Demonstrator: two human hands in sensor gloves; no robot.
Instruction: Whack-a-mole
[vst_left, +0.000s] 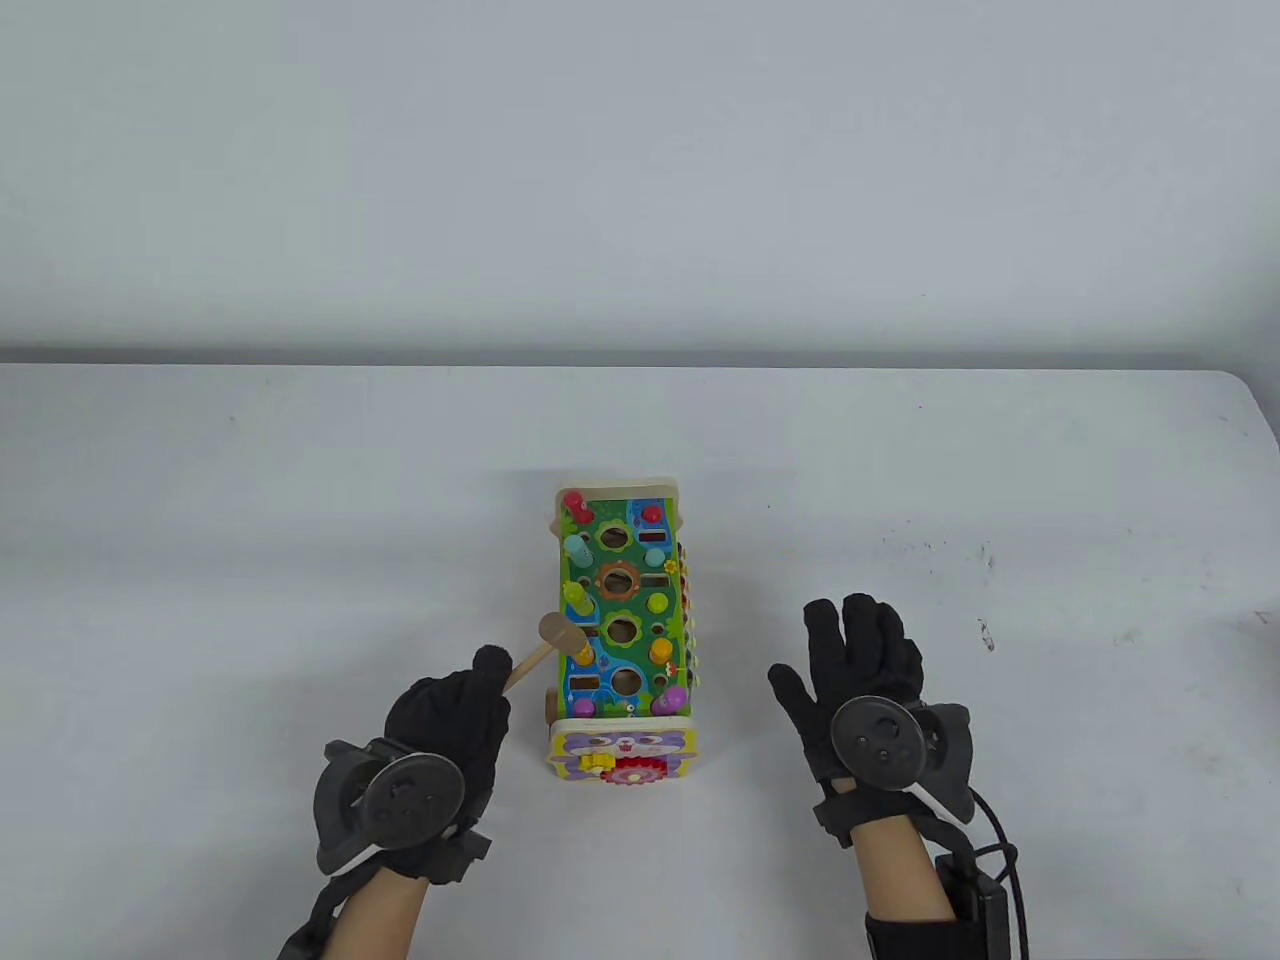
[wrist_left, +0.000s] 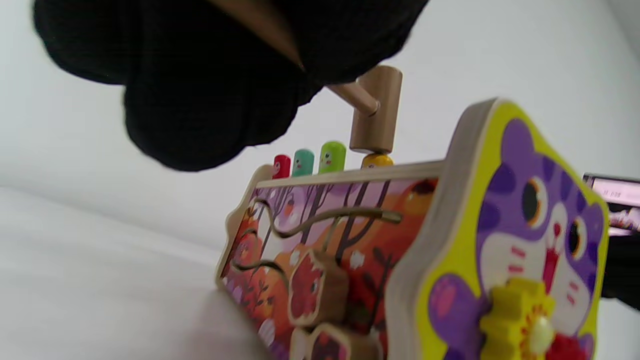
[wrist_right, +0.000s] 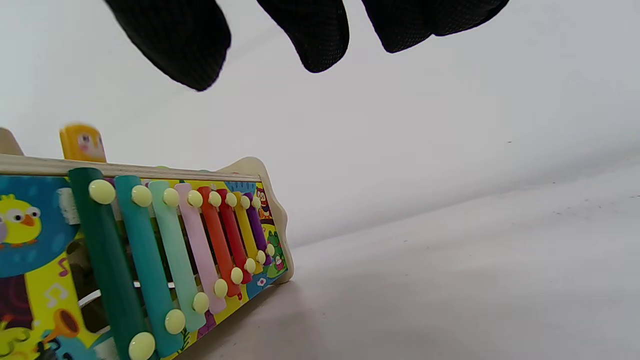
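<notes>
A wooden whack-a-mole toy box (vst_left: 620, 610) stands in the middle of the table, with a green top and coloured pegs along both long sides. My left hand (vst_left: 450, 725) grips the handle of a small wooden hammer (vst_left: 556, 633). In the left wrist view the hammer head (wrist_left: 376, 112) rests on top of a yellow peg (wrist_left: 377, 160), which sits lower than the red, teal and green pegs (wrist_left: 332, 156) beside it. My right hand (vst_left: 858, 665) lies open and flat on the table, right of the box and apart from it.
The box carries a xylophone (wrist_right: 200, 245) on its right side, a bead maze (wrist_left: 320, 250) on its left side and a cat face with gears (vst_left: 620, 755) on the near end. The table's rounded far right corner (vst_left: 1245, 385) is in view.
</notes>
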